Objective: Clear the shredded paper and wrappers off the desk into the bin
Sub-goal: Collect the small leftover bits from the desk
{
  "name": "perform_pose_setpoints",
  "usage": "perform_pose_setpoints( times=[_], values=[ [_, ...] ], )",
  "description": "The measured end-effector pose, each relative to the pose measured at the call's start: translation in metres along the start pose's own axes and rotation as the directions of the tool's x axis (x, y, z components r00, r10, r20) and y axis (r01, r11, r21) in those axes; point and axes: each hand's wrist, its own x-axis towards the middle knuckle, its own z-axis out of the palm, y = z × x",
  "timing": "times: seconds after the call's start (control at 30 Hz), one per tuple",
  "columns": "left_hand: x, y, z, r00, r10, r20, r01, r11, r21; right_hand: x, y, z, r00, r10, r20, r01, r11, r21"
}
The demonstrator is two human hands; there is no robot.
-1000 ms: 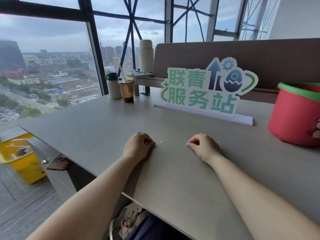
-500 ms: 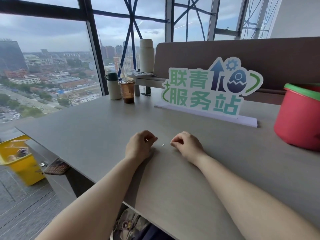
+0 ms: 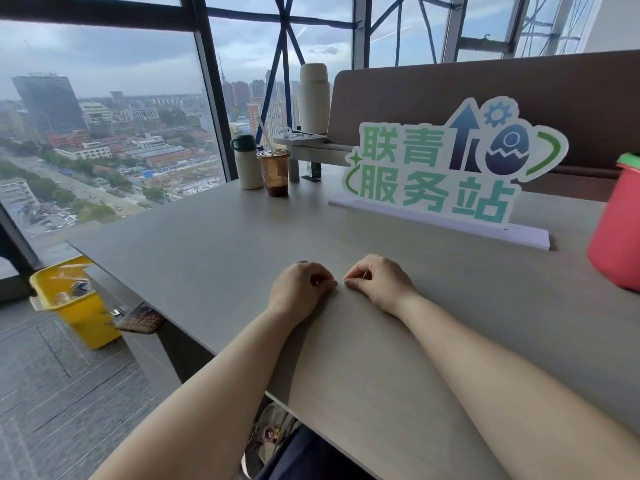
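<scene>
On the grey desk (image 3: 214, 237), my left hand (image 3: 300, 289) rests as a loose fist with its fingers curled under. My right hand (image 3: 379, 285) lies just to its right, thumb and forefinger pinched together on the desk surface, almost touching the left hand. The tiny white paper scrap that lay between the hands is hidden under the right fingertips. A red bin with a green rim (image 3: 614, 237) stands on the desk at the far right, partly cut off by the frame edge. No other shreds or wrappers show on the desk.
A white and green cut-out sign (image 3: 446, 174) stands behind the hands. A white flask (image 3: 246, 164), a brown drink cup (image 3: 276, 173) and a tall white bottle (image 3: 313, 98) sit at the back left. A yellow bin (image 3: 74, 306) stands on the floor at the left.
My right hand slid left across the desk until its fingertips reached the small scrap beside my left hand and covered it. My left hand stayed put.
</scene>
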Motion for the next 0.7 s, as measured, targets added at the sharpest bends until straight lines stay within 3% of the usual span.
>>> perform_pose_setpoints(
  times=[0.37, 0.47, 0.7],
  values=[
    [-0.0042, 0.0046, -0.0001, 0.998, 0.062, 0.014, -0.063, 0.993, 0.105, -0.0032, -0.0054, 0.0022, 1.000, 0.008, 0.030, -0.002, 0.981, -0.196],
    [-0.0045, 0.0049, -0.0005, 0.999, 0.050, 0.002, -0.049, 0.993, 0.105, -0.0048, -0.0022, -0.0001, 0.999, 0.034, 0.011, -0.032, 0.993, -0.110],
    [-0.0013, -0.0042, -0.0014, 0.996, -0.039, -0.080, 0.033, 0.997, -0.073, -0.0078, 0.0012, -0.0027, 0.999, 0.053, -0.005, -0.053, 0.992, 0.116]
  ],
)
